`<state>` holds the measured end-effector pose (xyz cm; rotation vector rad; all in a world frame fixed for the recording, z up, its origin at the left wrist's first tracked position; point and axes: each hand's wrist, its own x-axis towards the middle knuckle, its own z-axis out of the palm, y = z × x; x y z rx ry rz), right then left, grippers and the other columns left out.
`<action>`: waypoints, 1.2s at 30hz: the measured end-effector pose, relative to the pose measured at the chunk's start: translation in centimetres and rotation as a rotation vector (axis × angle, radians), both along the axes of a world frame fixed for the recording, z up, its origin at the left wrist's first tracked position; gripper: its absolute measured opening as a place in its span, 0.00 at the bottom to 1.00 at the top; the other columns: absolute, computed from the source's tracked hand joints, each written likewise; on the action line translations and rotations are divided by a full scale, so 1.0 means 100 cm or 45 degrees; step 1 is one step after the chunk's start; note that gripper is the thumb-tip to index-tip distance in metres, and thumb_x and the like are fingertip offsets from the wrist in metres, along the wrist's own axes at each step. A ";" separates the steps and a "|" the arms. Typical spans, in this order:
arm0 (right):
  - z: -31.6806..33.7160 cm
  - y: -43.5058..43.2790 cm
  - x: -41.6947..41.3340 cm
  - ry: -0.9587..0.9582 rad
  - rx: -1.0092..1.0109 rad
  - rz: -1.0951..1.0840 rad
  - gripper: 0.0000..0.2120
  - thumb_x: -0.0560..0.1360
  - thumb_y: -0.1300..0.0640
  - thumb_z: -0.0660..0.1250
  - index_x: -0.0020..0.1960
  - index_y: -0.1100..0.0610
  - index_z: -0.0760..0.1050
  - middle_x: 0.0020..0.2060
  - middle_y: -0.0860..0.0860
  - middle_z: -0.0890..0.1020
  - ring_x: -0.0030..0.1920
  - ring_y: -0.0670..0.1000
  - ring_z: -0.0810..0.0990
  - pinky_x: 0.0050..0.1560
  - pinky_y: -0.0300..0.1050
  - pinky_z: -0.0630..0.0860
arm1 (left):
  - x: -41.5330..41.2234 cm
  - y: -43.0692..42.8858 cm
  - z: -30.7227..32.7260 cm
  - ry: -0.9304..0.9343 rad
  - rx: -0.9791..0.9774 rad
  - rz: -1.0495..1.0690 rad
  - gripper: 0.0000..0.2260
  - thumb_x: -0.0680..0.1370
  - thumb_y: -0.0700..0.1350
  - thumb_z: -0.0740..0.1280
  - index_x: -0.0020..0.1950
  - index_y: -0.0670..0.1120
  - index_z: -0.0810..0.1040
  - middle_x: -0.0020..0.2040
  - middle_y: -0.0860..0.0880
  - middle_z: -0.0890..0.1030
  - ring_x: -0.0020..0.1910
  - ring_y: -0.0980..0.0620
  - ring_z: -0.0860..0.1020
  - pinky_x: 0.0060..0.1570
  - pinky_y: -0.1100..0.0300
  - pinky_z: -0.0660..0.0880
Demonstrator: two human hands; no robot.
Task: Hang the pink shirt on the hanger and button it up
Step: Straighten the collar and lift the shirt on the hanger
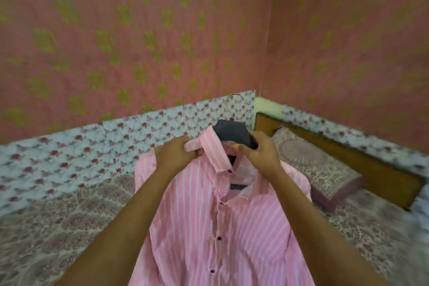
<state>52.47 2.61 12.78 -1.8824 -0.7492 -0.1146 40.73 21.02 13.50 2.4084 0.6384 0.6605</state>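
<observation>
A pink shirt (232, 223) with white stripes and dark buttons hangs in front of me, draped over a dark grey hanger (232, 131) with a metal hook (234, 100). My left hand (178, 153) pinches the left side of the collar. My right hand (260, 151) grips the hanger's right shoulder above the shirt. The top of the placket is open and the hanger's lower bar shows through it. Lower down the front edges lie together; I cannot tell which buttons are fastened.
Below and behind the shirt is a bed (58, 227) with a patterned cover. A pillow (318, 165) lies at the right by a wooden headboard (362, 160). Floral fabric (92, 153) lines the lower wall, pink wallpaper above.
</observation>
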 end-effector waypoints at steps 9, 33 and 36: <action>0.137 -0.073 -0.054 -0.583 -0.036 -0.306 0.16 0.67 0.49 0.72 0.49 0.58 0.78 0.42 0.54 0.81 0.45 0.59 0.78 0.43 0.53 0.75 | -0.078 -0.032 0.106 -0.131 0.098 -0.102 0.11 0.71 0.51 0.72 0.49 0.49 0.79 0.41 0.51 0.78 0.46 0.48 0.76 0.41 0.57 0.65; 0.203 -0.145 -0.078 -0.549 -0.061 -0.299 0.20 0.70 0.48 0.70 0.59 0.52 0.74 0.56 0.51 0.78 0.57 0.58 0.75 0.61 0.56 0.68 | -0.131 -0.058 0.162 -0.344 -0.021 0.185 0.06 0.75 0.37 0.65 0.39 0.40 0.78 0.34 0.49 0.78 0.41 0.47 0.76 0.44 0.56 0.72; 0.202 -0.147 -0.081 -0.537 -0.073 -0.243 0.21 0.70 0.46 0.71 0.60 0.51 0.74 0.57 0.50 0.78 0.58 0.57 0.75 0.61 0.57 0.68 | -0.129 -0.057 0.168 -0.094 0.292 0.364 0.08 0.76 0.40 0.64 0.38 0.40 0.76 0.32 0.46 0.76 0.35 0.45 0.74 0.36 0.57 0.68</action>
